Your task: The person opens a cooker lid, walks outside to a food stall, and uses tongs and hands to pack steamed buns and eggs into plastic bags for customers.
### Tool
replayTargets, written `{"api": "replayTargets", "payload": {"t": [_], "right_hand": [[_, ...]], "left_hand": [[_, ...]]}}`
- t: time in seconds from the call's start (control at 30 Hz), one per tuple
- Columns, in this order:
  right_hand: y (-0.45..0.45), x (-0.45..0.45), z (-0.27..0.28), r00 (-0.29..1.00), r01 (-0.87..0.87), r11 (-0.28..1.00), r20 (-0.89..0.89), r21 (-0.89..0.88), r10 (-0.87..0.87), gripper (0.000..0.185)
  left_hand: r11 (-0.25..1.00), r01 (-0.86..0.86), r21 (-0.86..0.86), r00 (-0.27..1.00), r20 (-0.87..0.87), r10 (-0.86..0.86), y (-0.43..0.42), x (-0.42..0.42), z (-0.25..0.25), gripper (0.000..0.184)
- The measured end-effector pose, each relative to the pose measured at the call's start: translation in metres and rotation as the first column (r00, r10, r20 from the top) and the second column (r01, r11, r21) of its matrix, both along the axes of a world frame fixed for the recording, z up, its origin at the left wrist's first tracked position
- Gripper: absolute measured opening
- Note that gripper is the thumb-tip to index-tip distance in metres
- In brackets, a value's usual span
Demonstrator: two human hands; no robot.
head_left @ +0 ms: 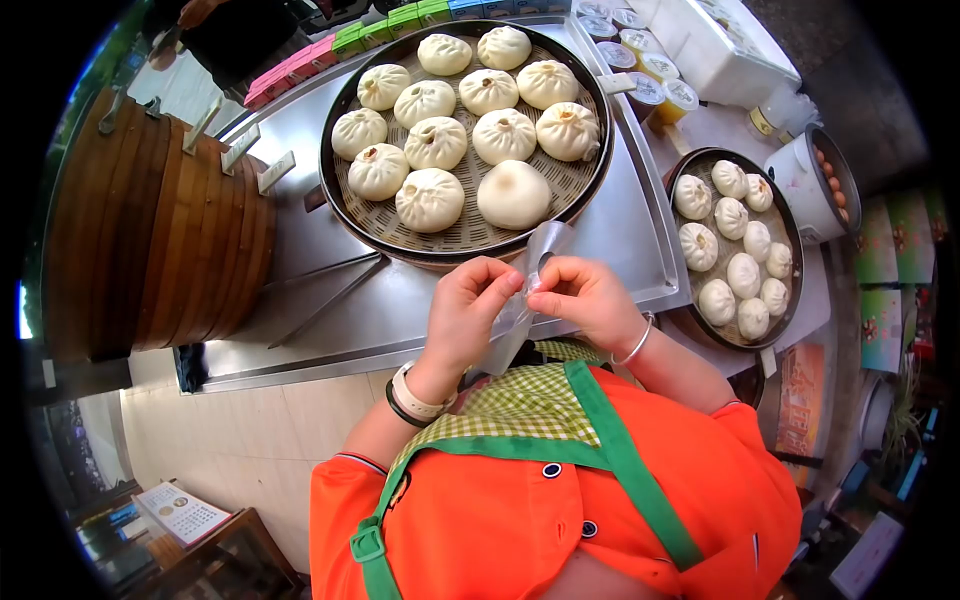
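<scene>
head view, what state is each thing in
Left hand: pinching bag
Right hand: pinching bag
Bag: held up, mouth unclear
Big steamer: uncovered, holding buns
Small steamer: uncovered, holding buns
Tongs: lying spread
Pot: uncovered, holding eggs
Cups: lidded

A translucent plastic bag (548,243), crumpled and pinched narrow mid-length, slants between the left hand (474,303) and right hand (588,305).

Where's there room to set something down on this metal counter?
Bare counter shows between the wooden stack and big steamer, beyond the tongs; another patch lies between that steamer and the counter's right edge. Crowded: the far right, with cups and foam box.
</scene>
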State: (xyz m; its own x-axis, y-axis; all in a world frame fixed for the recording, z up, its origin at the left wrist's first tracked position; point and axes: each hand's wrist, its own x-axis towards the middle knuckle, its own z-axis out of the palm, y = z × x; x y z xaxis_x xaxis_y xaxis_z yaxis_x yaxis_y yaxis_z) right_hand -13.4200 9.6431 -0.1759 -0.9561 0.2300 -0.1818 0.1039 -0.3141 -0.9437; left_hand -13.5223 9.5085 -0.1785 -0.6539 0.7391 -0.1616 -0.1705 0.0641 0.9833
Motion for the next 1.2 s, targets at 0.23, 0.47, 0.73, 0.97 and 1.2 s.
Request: {"api": "replayTargets", "payload": {"t": [0.23, 0.47, 0.73, 0.97, 1.2], "right_hand": [[0.005, -0.003, -0.018, 0.996, 0.046, 0.940, -0.056, -0.338, -0.069, 0.008], [0.004, 0.000, -0.006, 0.979, 0.201, 0.929, -0.093, 0.312, -0.180, 0.007], [0.004, -0.002, -0.014, 0.991, 0.115, 0.941, -0.025, -0.318, -0.129, 0.010], [0.009, 0.004, -0.019, 0.996, 0.077, 0.833, 0.005, -0.548, -0.089, 0.013], [0.038, 0.015, -0.024, 0.952, 0.304, 0.939, -0.065, 0.160, -0.298, 0.014]], "left_hand": [[0.991, 0.132, -0.017, 0.988, -0.078, -0.133, -0.002, 0.007, 0.009, 0.013], [0.991, 0.073, -0.108, 0.952, -0.289, -0.102, 0.003, 0.003, 0.011, 0.008], [0.996, 0.086, 0.005, 0.977, -0.198, -0.084, 0.007, 0.009, 0.011, 0.010], [0.967, -0.097, 0.235, 0.944, 0.330, 0.014, 0.008, 0.003, -0.002, 0.007], [0.874, -0.265, 0.408, 0.771, 0.633, -0.062, 0.005, -0.009, 0.012, 0.011]]}}
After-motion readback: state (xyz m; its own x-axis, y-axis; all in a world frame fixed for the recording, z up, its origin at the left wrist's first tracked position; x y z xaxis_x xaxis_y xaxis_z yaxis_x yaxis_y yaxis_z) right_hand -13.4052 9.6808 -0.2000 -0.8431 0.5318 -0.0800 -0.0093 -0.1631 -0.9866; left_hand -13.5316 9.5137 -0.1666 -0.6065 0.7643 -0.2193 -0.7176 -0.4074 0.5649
